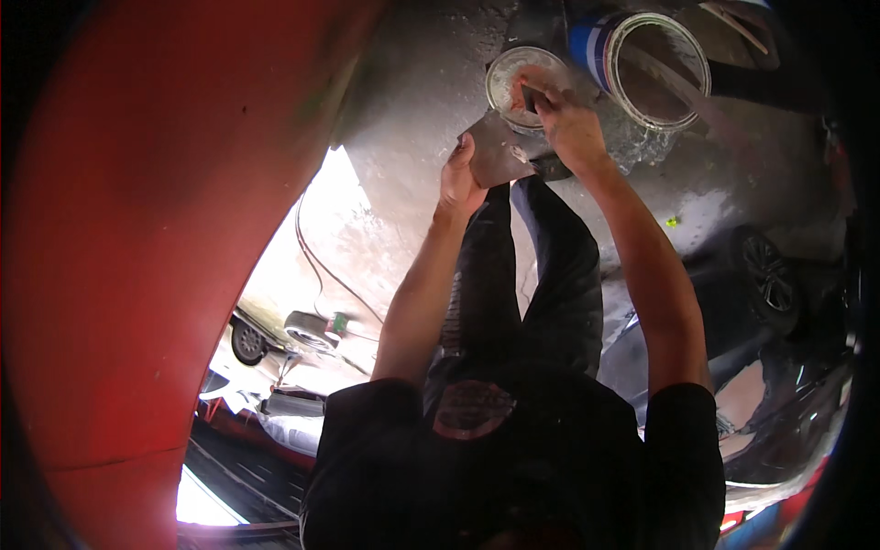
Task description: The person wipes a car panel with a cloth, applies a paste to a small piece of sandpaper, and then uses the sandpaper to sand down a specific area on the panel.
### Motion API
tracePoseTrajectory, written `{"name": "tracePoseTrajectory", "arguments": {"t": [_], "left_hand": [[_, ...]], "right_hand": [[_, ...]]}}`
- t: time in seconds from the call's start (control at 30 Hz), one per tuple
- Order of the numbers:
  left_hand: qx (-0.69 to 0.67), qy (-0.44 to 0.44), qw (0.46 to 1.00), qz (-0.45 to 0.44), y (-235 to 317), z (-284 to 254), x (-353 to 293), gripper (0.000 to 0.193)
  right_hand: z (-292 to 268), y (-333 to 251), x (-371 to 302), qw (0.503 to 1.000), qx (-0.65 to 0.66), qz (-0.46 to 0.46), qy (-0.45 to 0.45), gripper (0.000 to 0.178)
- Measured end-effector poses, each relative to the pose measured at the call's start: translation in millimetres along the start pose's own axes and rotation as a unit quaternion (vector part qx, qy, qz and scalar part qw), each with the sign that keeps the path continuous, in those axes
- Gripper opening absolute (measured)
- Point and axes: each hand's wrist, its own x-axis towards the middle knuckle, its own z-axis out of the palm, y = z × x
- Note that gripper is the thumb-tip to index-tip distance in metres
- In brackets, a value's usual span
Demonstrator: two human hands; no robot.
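The left hand (458, 179) is clamped on the lower left edge of a flat grey metal plate (497, 151), thumb on top, holding it tilted just above the concrete floor (403, 110). The right hand (568, 124) is closed on a small dark scraper (530, 97) whose blade reaches into a small open tin (522, 84) with a pale rim; the tin sits on the floor, touching the top edge of the plate as seen from the head camera. Pinkish paste shows inside the tin, beside the scraper tip. Just to the right of the tin stands a bigger bucket (655, 69) with a blue and white wall, tipped so that its open mouth faces the camera, with a stick leaning inside it. A crumpled clear plastic sheet (637, 142) lies below the bucket, near the right wrist. Both forearms run up from a black shirt (513, 458), and dark trousers (541, 275) stretch between them toward the plate. A large red curved panel (137, 229) fills the left side. At the right, a dark car (761, 275) shows with one wheel. Lower left, a thin cable (316, 261) trails across the bright floor to a small round tool (312, 330).
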Motion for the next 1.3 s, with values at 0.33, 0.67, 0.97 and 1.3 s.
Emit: {"name": "tracePoseTrajectory", "arguments": {"t": [0.33,0.67,0.97,1.3], "left_hand": [[0.008,0.005,1.0,-0.013,2.9,1.0,3.2,0.063],[0.015,-0.003,1.0,-0.019,3.0,3.0,13.4,0.066],[0.027,-0.031,0.999,0.007,4.4,-1.9,5.0,0.067],[0.067,-0.067,0.993,0.072,1.3,141.4,-56.1,0.046]], "right_hand": [[1.1,-3.6,6.7,1.0,0.003,0.008,-0.026,0.032],[10.7,0.6,10.6,0.999,-0.016,-0.007,-0.03,0.031],[-20.4,16.3,-13.4,0.988,0.135,0.053,0.055,0.025],[-193.3,-10.3,-139.1,0.924,0.29,0.061,0.243,0.036]]}}
